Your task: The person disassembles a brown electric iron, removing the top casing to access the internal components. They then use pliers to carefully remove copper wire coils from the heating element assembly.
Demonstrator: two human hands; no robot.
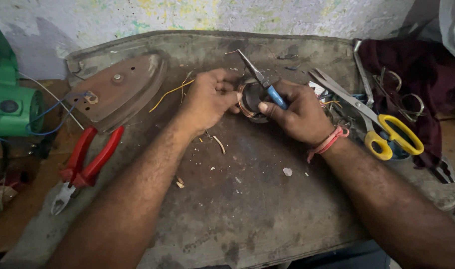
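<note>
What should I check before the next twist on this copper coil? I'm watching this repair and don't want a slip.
1. Left hand steadying the copper coil: ok.
2. Right hand gripping the blue-handled pliers: ok.
3. Pliers' tip on a wire: cannot tell, the tip points away from the coil.
4. Red pliers lying apart from both hands: ok.
5. Yellow-handled scissors close beside the right wrist: not ok.

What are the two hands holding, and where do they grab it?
The right hand grips blue-handled metal pliers by the handle; the left hand pinches the round copper-wire coil at its edge.
</note>
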